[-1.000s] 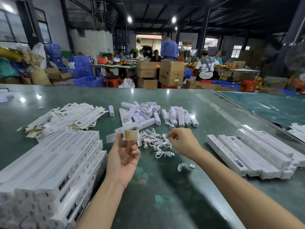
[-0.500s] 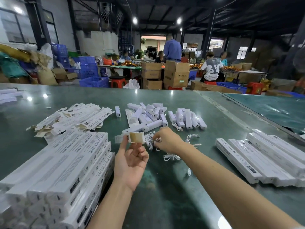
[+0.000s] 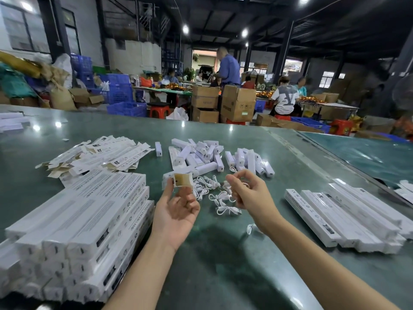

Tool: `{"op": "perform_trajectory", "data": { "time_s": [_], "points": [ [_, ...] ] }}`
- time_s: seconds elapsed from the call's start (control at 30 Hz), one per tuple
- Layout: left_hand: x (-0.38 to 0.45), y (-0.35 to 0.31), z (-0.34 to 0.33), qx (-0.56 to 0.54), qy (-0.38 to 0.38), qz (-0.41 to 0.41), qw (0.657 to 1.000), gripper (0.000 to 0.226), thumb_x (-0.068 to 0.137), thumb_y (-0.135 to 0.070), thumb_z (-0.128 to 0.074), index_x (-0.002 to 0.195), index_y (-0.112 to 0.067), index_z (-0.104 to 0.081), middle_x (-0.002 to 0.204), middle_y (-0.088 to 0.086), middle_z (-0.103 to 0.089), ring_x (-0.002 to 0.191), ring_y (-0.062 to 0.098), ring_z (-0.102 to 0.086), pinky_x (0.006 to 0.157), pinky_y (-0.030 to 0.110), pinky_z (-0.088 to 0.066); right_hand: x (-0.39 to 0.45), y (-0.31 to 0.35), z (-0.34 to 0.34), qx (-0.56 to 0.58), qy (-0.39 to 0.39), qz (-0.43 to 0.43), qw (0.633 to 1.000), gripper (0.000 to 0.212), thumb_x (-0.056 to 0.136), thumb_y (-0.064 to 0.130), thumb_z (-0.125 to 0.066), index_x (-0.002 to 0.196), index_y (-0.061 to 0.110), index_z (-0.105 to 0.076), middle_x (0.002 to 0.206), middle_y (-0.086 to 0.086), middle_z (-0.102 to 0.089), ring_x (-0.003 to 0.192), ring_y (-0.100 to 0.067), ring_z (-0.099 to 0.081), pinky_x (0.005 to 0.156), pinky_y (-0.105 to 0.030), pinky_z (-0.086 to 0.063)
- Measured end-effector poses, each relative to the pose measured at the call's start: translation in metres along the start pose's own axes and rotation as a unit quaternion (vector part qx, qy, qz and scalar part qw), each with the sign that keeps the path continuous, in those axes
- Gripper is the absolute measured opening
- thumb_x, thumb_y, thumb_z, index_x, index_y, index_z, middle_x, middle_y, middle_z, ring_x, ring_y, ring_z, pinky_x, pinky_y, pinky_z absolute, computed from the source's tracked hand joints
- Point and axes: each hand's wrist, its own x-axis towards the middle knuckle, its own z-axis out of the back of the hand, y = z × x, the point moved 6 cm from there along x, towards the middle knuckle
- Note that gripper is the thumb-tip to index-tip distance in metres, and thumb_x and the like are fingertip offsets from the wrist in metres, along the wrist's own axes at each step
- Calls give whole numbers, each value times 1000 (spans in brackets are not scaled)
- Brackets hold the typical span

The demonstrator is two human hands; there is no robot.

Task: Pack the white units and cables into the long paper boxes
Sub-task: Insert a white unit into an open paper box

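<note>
Right hand (image 3: 248, 193) has lifted off the cable pile since half a second back, when it was down among the cables; now raised, fingers curled, pinching one white cable (image 3: 226, 185) between thumb and fingertips. Left hand (image 3: 176, 206) same as before: palm up, thumb and fingers clamped on the open end of a long paper box (image 3: 178, 180), brown inside facing the camera. Box's long axis runs away from the person toward the far edge of the table (image 3: 223, 276), mouth pointing back at the hands. Cable sits just right of the mouth, near but apart, roughly level with it. Coming move likely a short leftward carry by the right hand, which is the nearer and only free one, to feed the cable in along the box's length. Loose cables (image 3: 220, 201) lie on the table between and beyond the hands; one stray cable (image 3: 252, 228) under the right wrist. White units (image 3: 201, 154) heaped mid-table past the cables. Flat unfolded boxes (image 3: 98, 155) far left, packed boxes (image 3: 76, 222) stacked at left near edge, more finished boxes (image 3: 348, 217) on the right.
</note>
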Motion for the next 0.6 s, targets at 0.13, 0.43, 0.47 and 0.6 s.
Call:
{"op": "perform_trajectory", "data": {
  "time_s": [0.13,0.43,0.47,0.6],
  "points": [
    [-2,-1,1,-1,-6,-3,1000,31,91,-35,-61,79,-6,-61,68,5,-61,52,13,-45,49,20,-40,-23,16,1,97,16,-16,995,10,91,14,-63,86,9,-69,63,-4,-55,60,-17,-45,53,-21,-39],
    [-1,-1,1,76,-32,-20,996,30,91,-35,-61,80,-8,-55,56,3,-58,39,9,-43,39,18,-38,-66,73,-17,-51,43,132,989,6,91,11,-64,93,11,-58,80,-2,-75,68,-20,-70,68,-39,-57],
    [-1,1,2,86,-29,-19,996,29,92,-34,-61,80,-8,-55,57,2,-58,40,9,-43,39,19,-38,-68,74,-21,-71,41,140,987,7,89,12,-66,91,11,-60,77,-1,-75,65,-23,-68,65,-40,-55],
    [-4,6,-1,109,-13,-19,994,24,81,-32,-67,80,-10,-57,60,3,-60,42,9,-43,40,18,-37,-67,73,-27,-86,11,147,985,7,82,11,-75,79,16,-71,70,5,-72,62,-9,-64,54,-18,-44]
  ]
}}
